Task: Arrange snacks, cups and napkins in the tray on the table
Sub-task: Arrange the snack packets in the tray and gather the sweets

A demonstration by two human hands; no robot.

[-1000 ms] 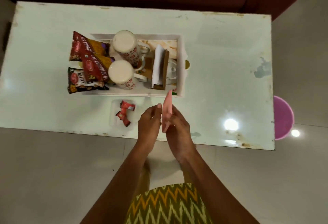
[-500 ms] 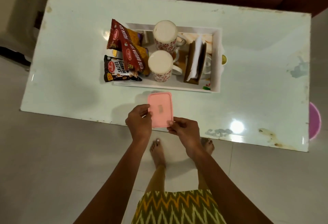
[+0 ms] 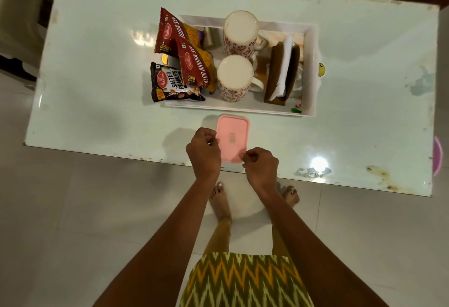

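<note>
Pink lid (image 3: 232, 137) lies between left hand (image 3: 204, 153) and right hand (image 3: 261, 167); both pinch it.

Glossy table top (image 3: 102, 83), matt pink plastic lid (image 3: 234, 134), shiny foil snack packets (image 3: 184, 59).

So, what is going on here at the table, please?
A person stands at the table with both hands on a pink lid that lies flat near the front edge. The left hand holds its left side, and the right hand pinches its near right corner. Behind it, the white tray holds snack packets at its left end, two cups and a napkin holder with white napkins.
</note>
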